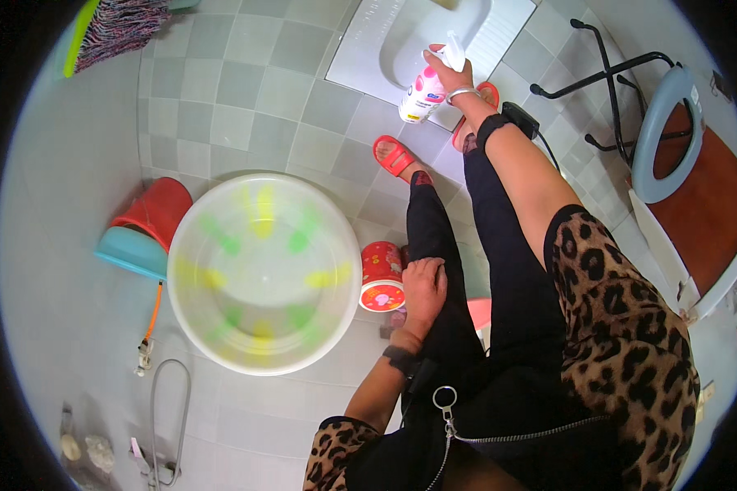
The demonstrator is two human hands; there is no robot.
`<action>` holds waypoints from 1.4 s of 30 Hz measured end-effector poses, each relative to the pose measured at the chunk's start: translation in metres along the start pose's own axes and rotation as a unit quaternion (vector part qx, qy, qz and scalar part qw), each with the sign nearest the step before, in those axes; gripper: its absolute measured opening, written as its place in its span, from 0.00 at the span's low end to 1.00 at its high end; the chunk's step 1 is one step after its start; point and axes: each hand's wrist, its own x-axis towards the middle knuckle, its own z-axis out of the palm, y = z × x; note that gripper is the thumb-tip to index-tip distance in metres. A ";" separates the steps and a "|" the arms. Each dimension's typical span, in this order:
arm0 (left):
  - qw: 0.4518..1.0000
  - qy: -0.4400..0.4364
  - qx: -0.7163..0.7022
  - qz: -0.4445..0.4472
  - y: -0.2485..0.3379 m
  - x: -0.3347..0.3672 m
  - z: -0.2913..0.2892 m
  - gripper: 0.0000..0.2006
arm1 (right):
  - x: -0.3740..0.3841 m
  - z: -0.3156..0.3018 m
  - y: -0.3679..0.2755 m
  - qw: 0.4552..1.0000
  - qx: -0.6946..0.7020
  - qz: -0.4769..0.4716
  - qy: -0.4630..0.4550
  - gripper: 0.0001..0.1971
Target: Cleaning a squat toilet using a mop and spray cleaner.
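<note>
My right hand (454, 76) is closed around the neck of a white spray bottle (422, 96) with a pink-and-white label. The bottle's white trigger head (450, 54) points up between my fingers, and its base tilts toward lower left. It is held above the near edge of a white squat toilet (364, 61) set in the floor. My left hand (426, 288) rests with its fingers laid over my left leg, holding nothing. Beside that hand stands a red patterned bucket (382, 266) with a white rim.
A big white basin (264, 366) with yellow and green marks fills the left middle. Behind it are a red bucket (157, 206) and a blue dustpan (133, 254). A mop head (119, 34) is at upper left, a shower hose (155, 409) at lower left, a folding toilet-seat chair (643, 155) at right.
</note>
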 end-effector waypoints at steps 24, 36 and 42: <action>0.998 0.049 -0.036 -0.003 -0.015 0.006 -0.001 0.14 | -0.092 -0.050 -0.080 0.986 0.037 -0.114 -0.120 0.23; 0.991 0.113 -0.015 0.071 0.097 0.108 -0.128 0.39 | -0.212 -0.087 -0.222 0.918 0.211 -0.067 -0.329 0.23; 0.968 0.024 -0.234 0.087 0.148 0.087 -0.183 0.32 | -0.259 -0.105 -0.312 0.889 0.252 -0.100 -0.370 0.26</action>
